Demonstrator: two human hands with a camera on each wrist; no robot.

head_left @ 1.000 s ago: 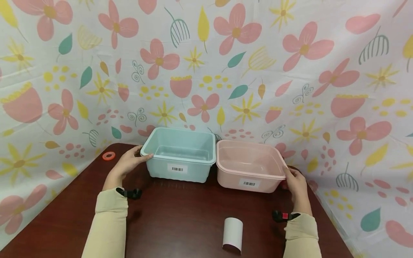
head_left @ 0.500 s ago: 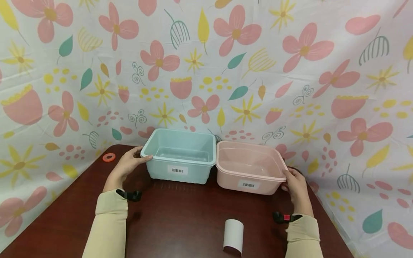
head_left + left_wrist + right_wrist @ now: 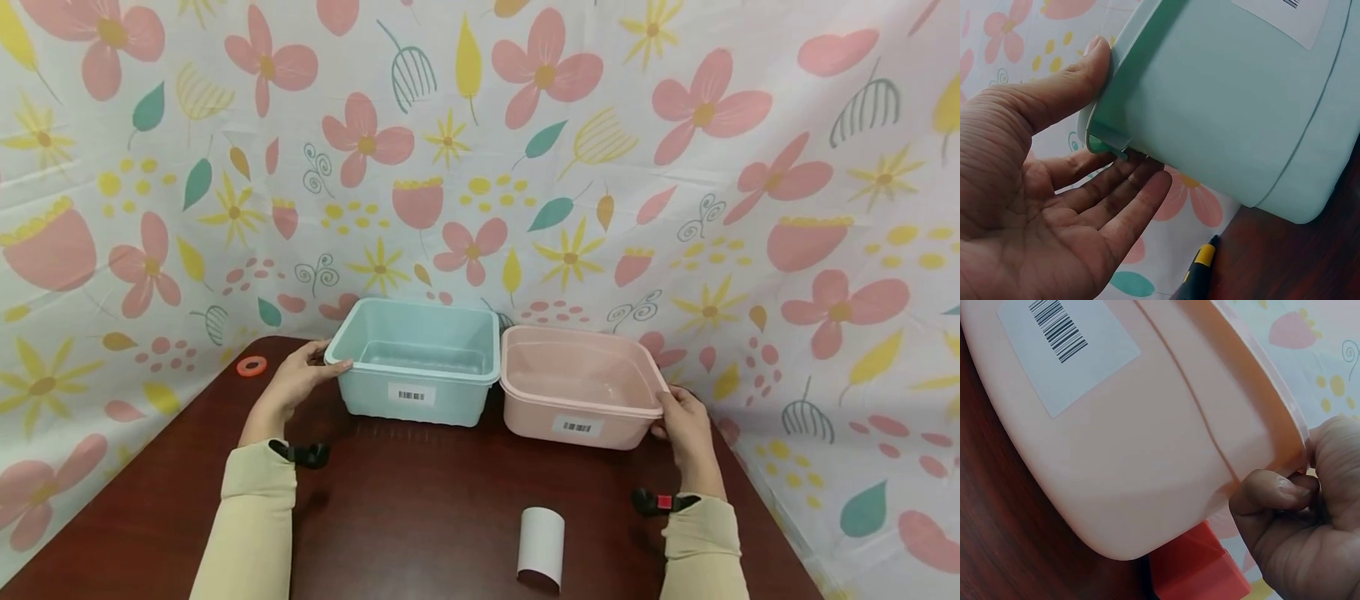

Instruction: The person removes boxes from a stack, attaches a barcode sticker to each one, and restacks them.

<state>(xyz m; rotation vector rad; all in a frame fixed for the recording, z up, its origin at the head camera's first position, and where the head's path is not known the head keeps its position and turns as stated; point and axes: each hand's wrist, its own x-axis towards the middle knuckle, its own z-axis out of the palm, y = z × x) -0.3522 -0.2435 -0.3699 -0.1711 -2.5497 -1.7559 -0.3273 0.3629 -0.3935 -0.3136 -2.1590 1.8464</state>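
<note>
A light blue plastic bin (image 3: 412, 400) with a barcode label stands at the back of the table. My left hand (image 3: 296, 379) holds its left end, thumb on the rim; in the left wrist view the fingers (image 3: 1138, 215) reach under the rim. Beside it on the right is a pink plastic bin (image 3: 517, 421), also labelled with a barcode. My right hand (image 3: 686, 421) grips that bin's right end at the rim, and the right wrist view has its fingers curled there. Inside, both bins show bare floors.
A white curved piece (image 3: 541, 546) stands on the dark wood table (image 3: 405, 517) near the front. An orange-red ring (image 3: 251, 366) lies at the left edge. A black and yellow pen-like thing (image 3: 1200, 272) and a red block-like thing (image 3: 1197, 565) sit beside the bins. Floral cloth (image 3: 480, 167) hangs behind.
A finger of my right hand now shows below the pink bin's rim, where a red patch showed one second ago. The left hand and the blue bin stay put.
</note>
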